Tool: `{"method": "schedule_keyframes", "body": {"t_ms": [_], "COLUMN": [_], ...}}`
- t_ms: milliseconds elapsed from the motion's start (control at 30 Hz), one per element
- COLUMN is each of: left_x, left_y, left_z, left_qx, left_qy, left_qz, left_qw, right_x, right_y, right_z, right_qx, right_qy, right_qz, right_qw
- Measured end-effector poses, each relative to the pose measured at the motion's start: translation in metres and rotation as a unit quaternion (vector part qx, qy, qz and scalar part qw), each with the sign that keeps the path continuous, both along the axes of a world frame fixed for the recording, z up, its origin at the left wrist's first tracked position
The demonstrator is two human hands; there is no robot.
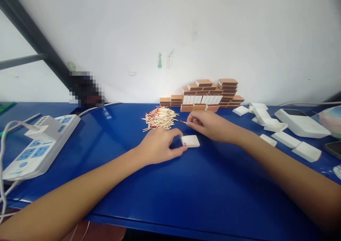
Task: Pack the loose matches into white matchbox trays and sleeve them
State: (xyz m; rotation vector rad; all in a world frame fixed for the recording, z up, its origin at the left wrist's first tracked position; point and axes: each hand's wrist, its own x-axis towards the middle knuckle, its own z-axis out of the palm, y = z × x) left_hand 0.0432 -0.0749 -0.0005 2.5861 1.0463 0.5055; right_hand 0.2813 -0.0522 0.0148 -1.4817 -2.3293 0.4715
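The left hand [157,145] has its thumb and forefinger closed on the left end of the tray [191,140], which lies on the table [213,191] with a few matches along its near side. The right hand [210,123] pinches at least one match [183,121] between thumb and fingertips, red head pointing left towards the pile [161,118]; how many sticks it holds, I cannot tell.

The tray looks light and shallow, so a harder squeeze from the left hand could bend its walls or skid it. The pile sits just beyond the left hand, and a knuckle brushing it could scatter sticks. A loose pinch could let the match twist or drop. The stacked boxes [204,86] behind could topple if knocked by the right hand
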Motion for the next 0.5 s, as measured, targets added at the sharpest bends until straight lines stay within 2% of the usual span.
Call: {"method": "schedule_keyframes", "body": {"t_ms": [100,200,400,500], "left_x": [0.0,0.0,0.002,0.002], "left_y": [0.003,0.003,0.001,0.001], "left_z": [0.0,-0.001,-0.002,-0.002], "left_qx": [-0.012,-0.022,-0.017,-0.014], "left_qy": [0.0,-0.005,-0.001,0.002], "left_qz": [0.034,0.043,0.038,0.04], "left_qw": [0.999,0.999,0.999,0.999], "right_x": [0.01,0.012,0.006,0.005], "right_y": [-0.016,-0.027,-0.036,-0.037], "right_z": [0.009,0.012,0.007,0.004], "right_qx": [-0.011,-0.017,0.009,0.006], "right_qy": [0.014,0.007,-0.059,-0.058], "right_qz": [0.004,0.033,0.065,0.064], "right_qw": [1.0,0.999,0.996,0.996]}}
